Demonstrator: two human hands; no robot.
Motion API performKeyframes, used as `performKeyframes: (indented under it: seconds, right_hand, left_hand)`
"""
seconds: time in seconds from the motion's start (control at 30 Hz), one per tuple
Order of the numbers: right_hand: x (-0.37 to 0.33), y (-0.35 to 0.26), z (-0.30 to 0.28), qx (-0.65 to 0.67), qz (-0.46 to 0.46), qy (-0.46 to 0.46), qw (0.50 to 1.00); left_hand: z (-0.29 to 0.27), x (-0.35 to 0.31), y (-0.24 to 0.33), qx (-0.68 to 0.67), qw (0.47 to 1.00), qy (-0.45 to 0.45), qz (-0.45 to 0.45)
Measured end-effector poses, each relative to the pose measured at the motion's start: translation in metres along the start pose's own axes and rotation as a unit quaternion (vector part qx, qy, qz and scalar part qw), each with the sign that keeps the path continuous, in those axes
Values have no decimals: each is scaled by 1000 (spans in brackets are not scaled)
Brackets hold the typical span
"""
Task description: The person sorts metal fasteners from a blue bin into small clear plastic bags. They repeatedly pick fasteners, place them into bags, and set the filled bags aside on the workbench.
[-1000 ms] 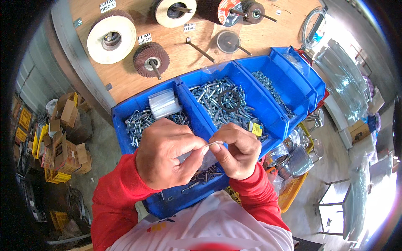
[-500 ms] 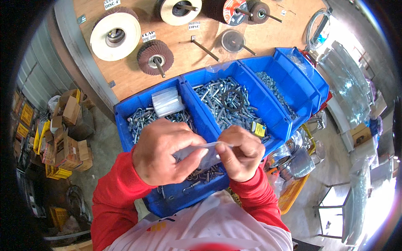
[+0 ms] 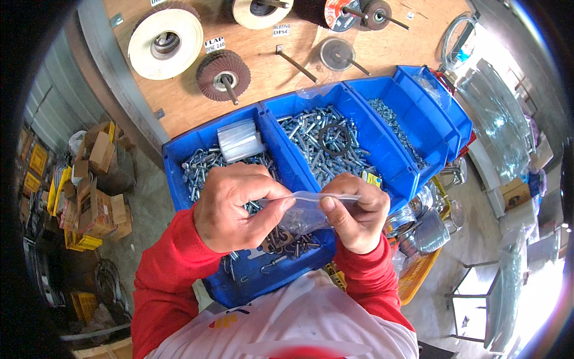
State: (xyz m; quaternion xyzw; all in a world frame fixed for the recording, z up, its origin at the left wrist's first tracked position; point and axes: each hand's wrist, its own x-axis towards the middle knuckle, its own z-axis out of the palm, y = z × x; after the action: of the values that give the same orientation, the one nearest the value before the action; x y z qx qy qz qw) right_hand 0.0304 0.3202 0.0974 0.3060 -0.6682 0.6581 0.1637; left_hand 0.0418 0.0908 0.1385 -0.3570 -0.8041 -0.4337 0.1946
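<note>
A small clear zip bag [image 3: 308,216] is stretched between my hands above the nearest blue bin [image 3: 239,288]. My left hand [image 3: 239,206] pinches one end of its top edge between thumb and fingers. At the other end, my right hand [image 3: 357,212] grips the same edge, thumb on the near side. Through and below the bag, bolts and hooked metal pieces [image 3: 281,242] show in the bin. Behind my left hand, a stack of clear plastic bags [image 3: 240,141] lies on the bolts. What the bag holds, if anything, I cannot make out.
To the right are a blue bin of bolts [image 3: 391,190] with a black ring [image 3: 335,140] and a bin of smaller fasteners [image 3: 394,125]. Flap discs [image 3: 223,76] hang on pegs on the wooden board [image 3: 257,66]. Cardboard boxes [image 3: 95,209] stand left; a yellow crate [image 3: 418,278] sits right.
My hands have moved apart, the right one shifting rightward. The bag's top edge is now pulled straight between them, with more of the bag showing.
</note>
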Motion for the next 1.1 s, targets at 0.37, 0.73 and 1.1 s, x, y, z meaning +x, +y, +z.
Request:
performKeyframes:
  seconds: [0.37,0.73,1.1]
  right_hand:
    - [-2,-1,-4,1,7,41,999]
    - [-4,3,5,25,-57,55,997]
    - [-3,3,8,2,-49,24,999]
  left_hand:
    - [14,-8,-14,-166,979,72,-93]
    - [27,-5,-11,-138,985,102,-21]
    - [28,-13,-18,-162,980,113,-24]
